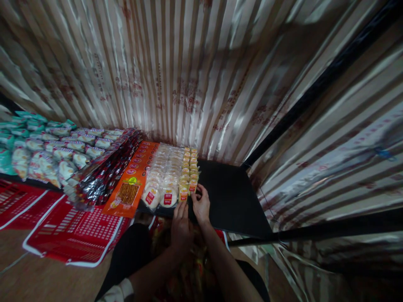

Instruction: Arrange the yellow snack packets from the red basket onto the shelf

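Note:
Two narrow rows of small yellow snack packets (184, 172) stand at the right end of a line of packaged snacks on a black shelf. My left hand (181, 224) reaches to the lower edge of the front packet in the left row, fingers stretched out and close together. My right hand (201, 203) has its thumb and fingers curled around the front yellow packet (192, 187) of the right row. To the left of these lie rows of round white crackers (168, 196) in clear wrappers with red labels.
Left of the crackers are orange snack bags (127, 193), dark shiny packets (100, 176), white wrapped packs (63, 147) and green packs (34, 121). Red baskets (78, 228) sit below the black shelf (234, 197). Striped, shiny sheeting (189, 75) hangs behind, with a dark pole (302, 100) at right.

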{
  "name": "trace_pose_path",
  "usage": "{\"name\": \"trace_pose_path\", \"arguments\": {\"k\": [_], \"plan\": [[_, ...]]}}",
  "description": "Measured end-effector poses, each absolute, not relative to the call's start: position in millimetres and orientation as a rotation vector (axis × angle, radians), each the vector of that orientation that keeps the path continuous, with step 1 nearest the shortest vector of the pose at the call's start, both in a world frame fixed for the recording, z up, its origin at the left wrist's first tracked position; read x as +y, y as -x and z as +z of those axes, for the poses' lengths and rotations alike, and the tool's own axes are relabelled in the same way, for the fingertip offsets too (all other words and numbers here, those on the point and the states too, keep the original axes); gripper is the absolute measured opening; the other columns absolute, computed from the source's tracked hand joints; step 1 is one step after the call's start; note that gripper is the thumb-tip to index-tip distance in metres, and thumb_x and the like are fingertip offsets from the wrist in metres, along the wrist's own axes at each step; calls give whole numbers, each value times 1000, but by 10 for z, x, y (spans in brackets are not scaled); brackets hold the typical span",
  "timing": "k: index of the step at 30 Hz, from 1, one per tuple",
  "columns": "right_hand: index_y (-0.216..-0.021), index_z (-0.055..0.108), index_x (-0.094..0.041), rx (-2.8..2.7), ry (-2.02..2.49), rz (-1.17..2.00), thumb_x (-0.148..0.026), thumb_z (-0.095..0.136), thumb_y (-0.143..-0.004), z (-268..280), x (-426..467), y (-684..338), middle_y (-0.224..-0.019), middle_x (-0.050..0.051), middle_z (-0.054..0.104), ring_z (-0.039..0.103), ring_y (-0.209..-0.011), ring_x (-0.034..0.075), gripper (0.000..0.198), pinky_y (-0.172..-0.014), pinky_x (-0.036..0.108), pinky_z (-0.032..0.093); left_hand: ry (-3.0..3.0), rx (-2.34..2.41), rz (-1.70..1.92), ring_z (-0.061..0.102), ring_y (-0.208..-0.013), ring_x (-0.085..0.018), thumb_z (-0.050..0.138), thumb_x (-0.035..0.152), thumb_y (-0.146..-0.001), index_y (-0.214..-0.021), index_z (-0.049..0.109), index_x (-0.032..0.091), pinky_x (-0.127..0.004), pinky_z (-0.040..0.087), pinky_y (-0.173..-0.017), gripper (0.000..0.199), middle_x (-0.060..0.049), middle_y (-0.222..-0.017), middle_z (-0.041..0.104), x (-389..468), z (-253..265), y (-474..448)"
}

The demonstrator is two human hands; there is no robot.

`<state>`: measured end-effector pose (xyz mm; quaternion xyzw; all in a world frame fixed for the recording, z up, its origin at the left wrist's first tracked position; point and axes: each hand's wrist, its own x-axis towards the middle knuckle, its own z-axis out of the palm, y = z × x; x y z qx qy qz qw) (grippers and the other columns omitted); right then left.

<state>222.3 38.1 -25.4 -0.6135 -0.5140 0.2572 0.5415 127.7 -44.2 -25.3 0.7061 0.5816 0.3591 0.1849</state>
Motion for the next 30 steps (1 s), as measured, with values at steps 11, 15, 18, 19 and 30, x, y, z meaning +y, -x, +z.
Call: {"name": "trace_pose_path", "arguments": {"k": [11, 15, 18, 19, 30], "plan": [[-93, 56, -16, -1223, 1456, 548, -34, 54, -77, -227, 388, -2207, -109, 11, 56, 58, -82, 14, 24, -68, 26, 52, -2001, 1606, 1164, 34, -129, -24, 34, 2, -74, -118, 50, 5, -47, 35, -106, 47, -17, -133, 45, -455, -268, -1262], [-101, 55, -16, -1171, 1426, 444, -36, 51, -80, -136, 260, -2180, -109, 12, 57, 56, -93, 16, 29, -68, 25, 51, -1982, 1555, 1143, 47, -111, -22, 34, 10, -83, -98, 58, 12, -43, 41, -97, 28, -13, -109, 58, -603, -153, -1126], [-102, 56, -16, -1173, 1420, 463, -36, 48, -83, -61, -23, -2187, -104, 10, 61, 59, -89, 15, 29, -67, 24, 50, -1901, 1552, 985, 54, -91, -20, 38, 18, -86, -81, 56, 16, -36, 45, -84, 19, -8, -88, 60, -815, -148, -1048], [-103, 56, -17, -1178, 1424, 505, -36, 47, -84, -57, -150, -2200, -100, 9, 64, 60, -85, 15, 29, -67, 24, 50, -1854, 1537, 918, 55, -86, -19, 41, 19, -85, -79, 56, 17, -34, 45, -81, 16, -7, -85, 60, -894, -178, -1033], [-111, 61, -16, -2023, 2124, 763, -17, 45, -81, -701, -1185, -2445, -111, 13, 64, 58, -105, 24, 34, -90, 32, 41, -1313, 1621, 443, 60, -95, -18, 41, 2, -77, -90, 60, 13, -27, 40, -87, 26, -10, -96, 67, -1324, -674, -1050]]}}
